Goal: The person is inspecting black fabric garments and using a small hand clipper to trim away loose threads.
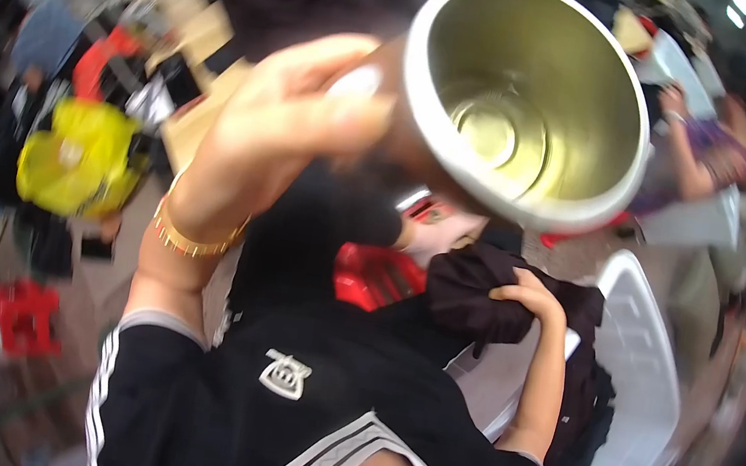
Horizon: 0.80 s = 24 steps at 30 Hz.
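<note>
Close in front of me, my left hand (286, 106) grips a large mug (550, 58) by its handle side. The mug has a thick white rim, a brown outside and a shiny metal inside, and it is tilted so that its mouth faces me. Nothing shows inside it but the ringed bottom. Lower and to the right, my right hand (531, 295) holds a bunched dark brown cloth (469, 294), its thumb and fingers closed over the fabric. Some of those fingers are hidden in its folds.
A white plastic bin (636, 365) with dark fabric (589, 426) stands at my right. A red package (376, 276) lies near my lap. On the left are a yellow bag (83, 159), a red stool (25, 318) and cardboard (200, 37). Another person's arm (685, 153) shows at the far right.
</note>
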Each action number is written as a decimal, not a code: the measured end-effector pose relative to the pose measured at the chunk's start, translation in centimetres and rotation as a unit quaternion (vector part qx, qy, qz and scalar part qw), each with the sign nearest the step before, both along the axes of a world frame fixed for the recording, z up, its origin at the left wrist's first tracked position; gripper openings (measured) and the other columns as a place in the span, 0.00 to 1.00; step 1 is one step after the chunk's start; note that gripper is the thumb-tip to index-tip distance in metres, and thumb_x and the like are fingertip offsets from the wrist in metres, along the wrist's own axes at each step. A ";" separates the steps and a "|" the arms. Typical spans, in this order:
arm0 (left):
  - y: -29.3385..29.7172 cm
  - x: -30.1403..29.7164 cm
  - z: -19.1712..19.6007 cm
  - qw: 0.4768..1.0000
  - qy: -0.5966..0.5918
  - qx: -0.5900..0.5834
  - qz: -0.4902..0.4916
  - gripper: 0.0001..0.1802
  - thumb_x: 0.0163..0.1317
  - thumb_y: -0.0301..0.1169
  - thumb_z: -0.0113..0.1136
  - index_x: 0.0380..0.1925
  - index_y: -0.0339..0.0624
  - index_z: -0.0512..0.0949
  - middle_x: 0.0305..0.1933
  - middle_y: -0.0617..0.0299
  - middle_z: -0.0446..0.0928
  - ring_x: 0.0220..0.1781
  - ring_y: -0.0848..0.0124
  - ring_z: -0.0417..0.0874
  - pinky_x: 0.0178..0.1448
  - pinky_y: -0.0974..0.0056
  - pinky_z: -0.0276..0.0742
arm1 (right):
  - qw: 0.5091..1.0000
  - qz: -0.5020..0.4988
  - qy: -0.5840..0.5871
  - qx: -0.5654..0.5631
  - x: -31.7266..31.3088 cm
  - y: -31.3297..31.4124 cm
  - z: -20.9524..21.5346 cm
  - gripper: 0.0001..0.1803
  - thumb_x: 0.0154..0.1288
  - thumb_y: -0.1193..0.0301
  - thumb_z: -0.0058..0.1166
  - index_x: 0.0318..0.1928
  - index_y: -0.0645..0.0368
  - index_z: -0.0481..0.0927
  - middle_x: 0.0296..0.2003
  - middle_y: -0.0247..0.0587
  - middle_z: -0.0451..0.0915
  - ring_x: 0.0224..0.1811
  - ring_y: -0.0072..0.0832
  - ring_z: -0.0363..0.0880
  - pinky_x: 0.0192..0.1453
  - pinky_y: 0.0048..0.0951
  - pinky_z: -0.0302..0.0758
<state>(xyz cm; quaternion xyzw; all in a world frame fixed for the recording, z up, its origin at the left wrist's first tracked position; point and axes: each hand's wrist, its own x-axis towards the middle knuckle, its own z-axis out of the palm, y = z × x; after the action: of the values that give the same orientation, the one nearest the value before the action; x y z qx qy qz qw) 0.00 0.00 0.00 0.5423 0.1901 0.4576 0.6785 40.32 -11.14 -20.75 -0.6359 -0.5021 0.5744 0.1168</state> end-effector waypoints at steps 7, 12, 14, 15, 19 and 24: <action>3.1 -11.3 -7.8 0.975 -0.003 -0.041 0.217 0.15 0.68 0.42 0.51 0.39 0.42 0.78 0.32 0.64 0.77 0.29 0.73 0.73 0.32 0.70 0.68 | 0.999 -0.017 0.032 -0.030 0.1 0.4 -1.4 0.30 0.45 0.73 0.59 0.53 0.69 0.75 0.45 0.40 0.80 0.44 0.28 0.77 0.54 0.26 0.72; 3.4 -21.6 -12.0 0.840 -0.080 -0.142 0.518 0.16 0.65 0.49 0.56 0.32 0.49 0.78 0.24 0.68 0.78 0.16 0.79 0.69 0.19 0.76 0.63 | 0.999 -0.009 0.045 -0.014 -0.3 0.0 -0.7 0.30 0.47 0.73 0.57 0.54 0.71 0.75 0.47 0.41 0.81 0.47 0.29 0.78 0.56 0.26 0.70; 2.8 -29.1 -16.5 0.835 -0.069 -0.075 0.540 0.14 0.66 0.45 0.57 0.37 0.46 0.78 0.24 0.64 0.79 0.20 0.78 0.74 0.25 0.76 0.71 | 0.999 -0.014 0.039 -0.009 -1.5 0.4 0.0 0.29 0.47 0.72 0.56 0.53 0.71 0.75 0.47 0.41 0.81 0.47 0.29 0.78 0.56 0.25 0.70; 1.6 -28.9 -15.7 0.792 -0.049 -0.047 0.607 0.14 0.68 0.41 0.53 0.33 0.42 0.76 0.24 0.66 0.74 0.25 0.76 0.70 0.29 0.70 0.65 | 0.999 -0.012 0.036 -0.013 -2.0 0.3 0.4 0.29 0.47 0.72 0.56 0.53 0.71 0.75 0.47 0.41 0.81 0.47 0.29 0.78 0.56 0.25 0.70; -2.1 -34.5 -19.3 0.664 -0.013 -0.074 0.744 0.18 0.67 0.42 0.55 0.26 0.40 0.77 0.20 0.63 0.75 0.17 0.75 0.70 0.21 0.70 0.59 | 0.998 -0.036 0.042 -0.014 -2.4 0.5 0.7 0.30 0.47 0.72 0.55 0.54 0.72 0.75 0.47 0.41 0.80 0.47 0.29 0.78 0.56 0.25 0.70; -5.3 -38.8 -27.5 0.580 0.010 -0.124 0.805 0.19 0.66 0.41 0.54 0.22 0.38 0.76 0.18 0.61 0.74 0.14 0.74 0.69 0.18 0.68 0.59 | 0.999 -0.038 0.036 -0.004 -2.4 0.6 0.4 0.31 0.47 0.72 0.55 0.55 0.71 0.74 0.48 0.42 0.80 0.49 0.30 0.78 0.58 0.25 0.69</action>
<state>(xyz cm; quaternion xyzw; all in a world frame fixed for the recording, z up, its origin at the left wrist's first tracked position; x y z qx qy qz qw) -38.81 -5.34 -27.50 0.0820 0.6100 0.7829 0.0902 37.89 -10.54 -20.38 -0.6338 -0.4708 0.5942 0.1535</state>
